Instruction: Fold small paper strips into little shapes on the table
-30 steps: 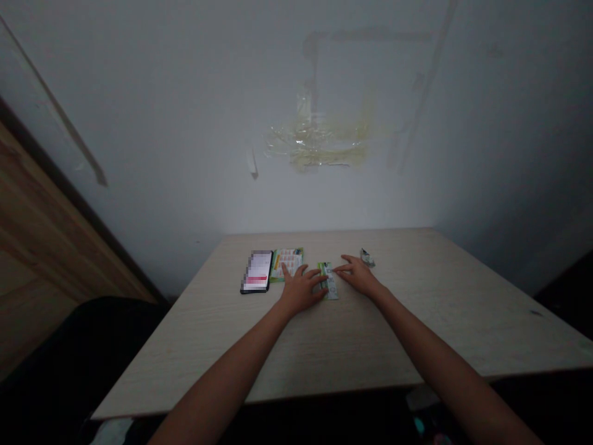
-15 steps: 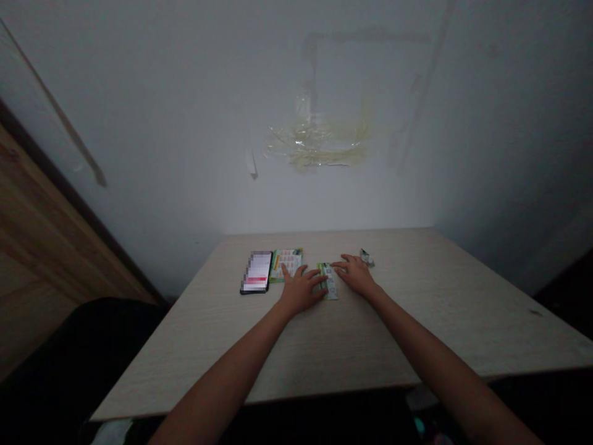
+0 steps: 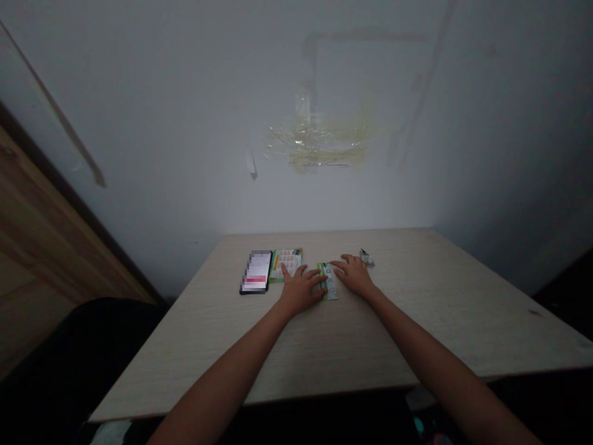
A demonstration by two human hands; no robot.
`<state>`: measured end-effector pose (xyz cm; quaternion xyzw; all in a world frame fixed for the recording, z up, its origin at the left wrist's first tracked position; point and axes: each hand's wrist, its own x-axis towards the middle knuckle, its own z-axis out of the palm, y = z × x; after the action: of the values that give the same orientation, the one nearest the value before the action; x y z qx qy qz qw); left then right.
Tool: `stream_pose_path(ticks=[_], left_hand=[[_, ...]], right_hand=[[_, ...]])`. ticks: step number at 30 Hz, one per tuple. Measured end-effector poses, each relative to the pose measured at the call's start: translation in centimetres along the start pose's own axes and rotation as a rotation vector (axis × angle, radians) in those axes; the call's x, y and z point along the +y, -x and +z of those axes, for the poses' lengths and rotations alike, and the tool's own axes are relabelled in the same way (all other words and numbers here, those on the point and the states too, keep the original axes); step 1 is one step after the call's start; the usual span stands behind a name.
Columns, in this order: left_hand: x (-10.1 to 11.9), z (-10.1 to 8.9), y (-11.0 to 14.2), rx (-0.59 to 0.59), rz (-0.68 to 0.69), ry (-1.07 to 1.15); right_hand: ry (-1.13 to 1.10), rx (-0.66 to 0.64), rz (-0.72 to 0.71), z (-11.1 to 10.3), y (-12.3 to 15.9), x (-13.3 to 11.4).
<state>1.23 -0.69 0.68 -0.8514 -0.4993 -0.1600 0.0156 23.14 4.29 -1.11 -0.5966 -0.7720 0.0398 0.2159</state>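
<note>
Phone [image 3: 256, 273]: on my worktop [image 3: 324, 346], farthest left
Leaflet [image 3: 290, 259]: just right of the phone, reaching my left hand [image 3: 301, 292]
Packet [image 3: 330, 288]: between my left hand and right hand [image 3: 354, 274], partly under my left fingers
Wrapper [image 3: 365, 254]: just beyond my right hand
Wall [image 3: 185, 123]: behind the worktop

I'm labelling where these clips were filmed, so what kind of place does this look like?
Probably a plain indoor room, perhaps at home: a pale table against a wall with old tape, and wooden boards at the left.
</note>
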Motion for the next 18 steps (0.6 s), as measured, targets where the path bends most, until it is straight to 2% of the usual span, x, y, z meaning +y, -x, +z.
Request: stream_pose_path(ticks=[7,18], left_hand=[[0.06,-0.01,0.05,0.012,0.004,0.012],[0.02,0.22,0.04,0.033,0.007,0.018]], right_hand=[[-0.062,0.021,-0.068,-0.04,0.04,0.33],[-0.044,0.042,-0.023,-0.08,-0.04,-0.28]])
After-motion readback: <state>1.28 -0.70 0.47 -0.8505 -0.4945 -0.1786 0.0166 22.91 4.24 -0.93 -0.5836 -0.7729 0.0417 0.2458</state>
